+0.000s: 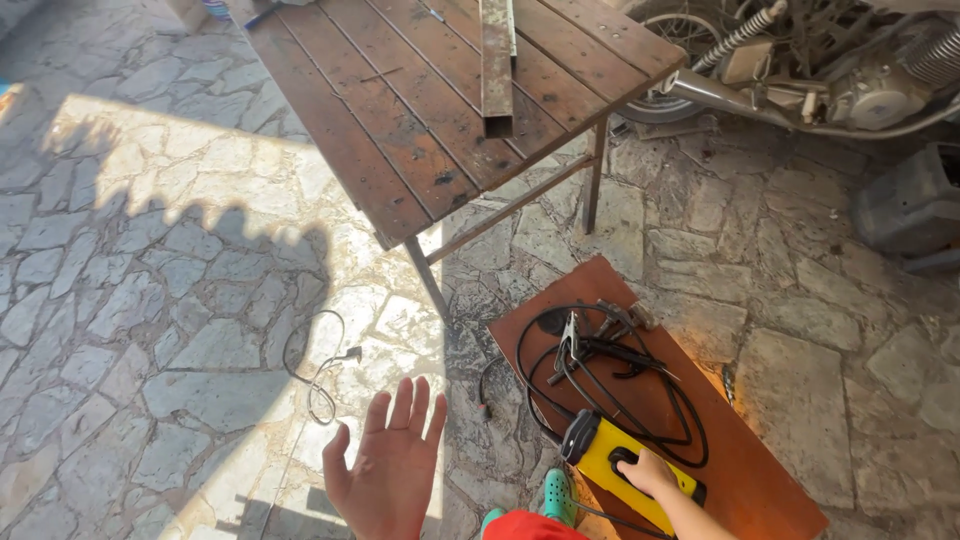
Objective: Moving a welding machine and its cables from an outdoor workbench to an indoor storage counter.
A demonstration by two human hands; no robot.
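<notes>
right hand [645, 470] gripping yellow welder [622, 470] handle on board [770, 470], cables [610, 365] at 12; left hand [388, 470] spread, empty, over paving.

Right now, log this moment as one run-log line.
right hand: gripping yellow welder handle | left hand: open, empty | welder: on brown board, black cables coiled beside

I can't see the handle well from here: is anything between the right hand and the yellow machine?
Nothing visible: the right hand already rests on the yellow machine, at its black handle. The left hand is open above the stone paving.
</notes>
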